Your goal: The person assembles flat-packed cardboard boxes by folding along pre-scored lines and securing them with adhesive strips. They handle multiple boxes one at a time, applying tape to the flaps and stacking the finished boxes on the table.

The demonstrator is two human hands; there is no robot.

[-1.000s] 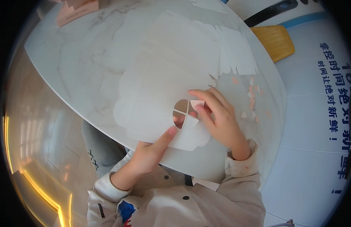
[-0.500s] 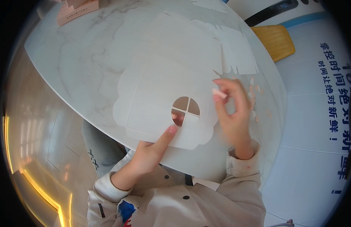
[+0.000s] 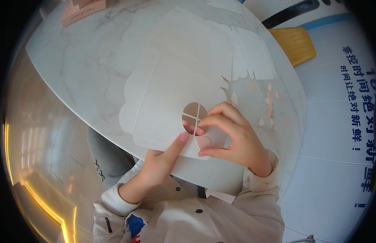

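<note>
Thin window bars at risk
Right hand (image 3: 232, 137) pinches the card sheet (image 3: 171, 93) at its cut-out; left hand (image 3: 163, 160) presses one fingertip (bars could tear).

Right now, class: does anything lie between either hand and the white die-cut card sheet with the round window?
Nothing visible does. The left hand presses the white card sheet near its lower edge, and the right hand pinches it beside the round window.

I see a pale pink box (image 3: 80, 9) at the far left edge of the marble table (image 3: 86, 69). To my right, blue lettering (image 3: 358, 117) runs down a white panel (image 3: 338, 170) beside the table.
</note>
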